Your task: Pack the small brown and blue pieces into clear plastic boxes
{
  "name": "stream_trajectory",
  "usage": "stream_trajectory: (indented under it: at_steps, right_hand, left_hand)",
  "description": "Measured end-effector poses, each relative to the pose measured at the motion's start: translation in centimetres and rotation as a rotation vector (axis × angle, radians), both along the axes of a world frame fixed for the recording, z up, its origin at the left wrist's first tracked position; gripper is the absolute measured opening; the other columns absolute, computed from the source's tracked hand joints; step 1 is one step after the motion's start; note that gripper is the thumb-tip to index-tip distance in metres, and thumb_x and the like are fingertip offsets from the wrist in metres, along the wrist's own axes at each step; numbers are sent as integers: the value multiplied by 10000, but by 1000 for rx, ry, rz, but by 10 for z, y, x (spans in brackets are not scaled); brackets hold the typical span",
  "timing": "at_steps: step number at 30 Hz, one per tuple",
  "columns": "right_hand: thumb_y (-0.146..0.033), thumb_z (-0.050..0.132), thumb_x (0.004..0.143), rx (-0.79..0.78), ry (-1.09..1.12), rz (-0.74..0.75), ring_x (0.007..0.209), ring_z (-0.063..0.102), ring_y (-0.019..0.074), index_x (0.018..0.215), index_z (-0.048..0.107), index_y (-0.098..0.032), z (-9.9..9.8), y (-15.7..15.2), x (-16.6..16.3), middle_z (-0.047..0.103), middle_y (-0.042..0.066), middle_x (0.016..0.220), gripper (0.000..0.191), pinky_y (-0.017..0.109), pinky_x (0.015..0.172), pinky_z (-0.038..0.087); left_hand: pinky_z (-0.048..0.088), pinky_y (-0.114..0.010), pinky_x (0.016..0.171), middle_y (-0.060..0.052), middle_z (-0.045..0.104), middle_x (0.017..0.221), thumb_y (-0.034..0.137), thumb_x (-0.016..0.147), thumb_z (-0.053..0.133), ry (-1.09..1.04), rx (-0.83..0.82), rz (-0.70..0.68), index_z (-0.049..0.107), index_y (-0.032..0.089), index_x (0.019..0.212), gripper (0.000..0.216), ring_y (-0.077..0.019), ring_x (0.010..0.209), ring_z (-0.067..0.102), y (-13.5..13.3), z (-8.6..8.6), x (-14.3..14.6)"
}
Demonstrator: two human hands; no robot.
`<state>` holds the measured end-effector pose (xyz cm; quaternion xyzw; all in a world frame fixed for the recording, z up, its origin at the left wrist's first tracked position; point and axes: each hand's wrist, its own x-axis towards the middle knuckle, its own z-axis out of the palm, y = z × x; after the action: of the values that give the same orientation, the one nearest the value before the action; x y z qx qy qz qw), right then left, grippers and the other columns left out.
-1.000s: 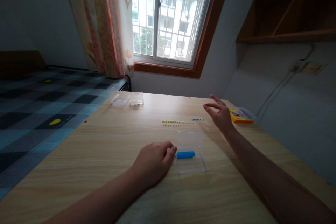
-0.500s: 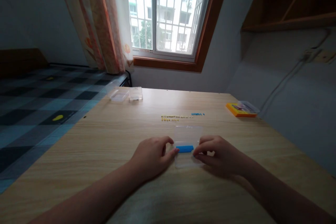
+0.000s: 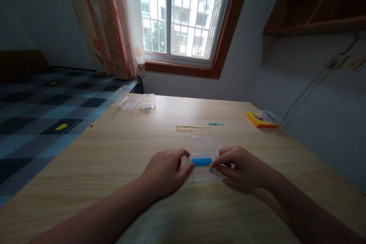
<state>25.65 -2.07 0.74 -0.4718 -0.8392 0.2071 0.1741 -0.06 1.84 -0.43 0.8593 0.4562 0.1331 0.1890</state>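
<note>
Near centre of the table (image 3: pixel 114 167): clear open box (image 3: pixel 204 157) holding a row of blue sticks (image 3: pixel 201 161). Left hand (image 3: pixel 166 171) resting at the box's left edge, fingers curled, thumb touching the side, nothing gripped. Right hand (image 3: pixel 243 167) at the right edge, grip pinched nearly closed on one small blue stick (image 3: pixel 211 169). Best done by steadying the box from the left and laying the piece flat, parallel with the row. Farther off: yellow and blue sticks (image 3: pixel 194 127).

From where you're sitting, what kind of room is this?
Most likely a bedroom or dorm room: a wooden desk stands beside a bed with a checked cover, under a curtained window facing an apartment block.
</note>
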Motion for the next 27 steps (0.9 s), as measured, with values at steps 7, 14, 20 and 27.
stream_trajectory:
  at_steps: [7,14,20,27]
  right_hand:
    - [-130,590,832,-10,-79,39,626,569,97,963,784,-278,-5,-5,2,650,-3,771,276,212,589,375]
    - [-146,590,828,46,-130,-5,616,541,90,926,786,-282,-5,-4,1,628,-11,743,257,206,581,346]
    - [-170,588,848,90,-101,-39,641,558,101,940,785,-282,-6,-2,2,641,-6,762,245,217,617,368]
    - [-144,592,834,99,-94,-43,639,554,93,924,779,-276,-8,-2,6,636,-15,774,246,210,610,367]
  left_hand:
    - [440,-317,685,-26,713,766,478,888,538,9,-2,4,693,235,1112,365,-221,751,645,-1,0,1]
    - [458,-335,720,-32,708,760,447,874,560,15,11,-9,697,238,1139,365,-230,749,649,-3,3,1]
    - [463,-346,718,-40,714,798,435,876,563,-5,37,-8,702,237,1119,343,-232,757,644,-2,-1,1]
    - [464,-355,716,-43,714,801,438,882,556,-6,33,-16,699,235,1123,346,-238,759,644,-2,-2,1]
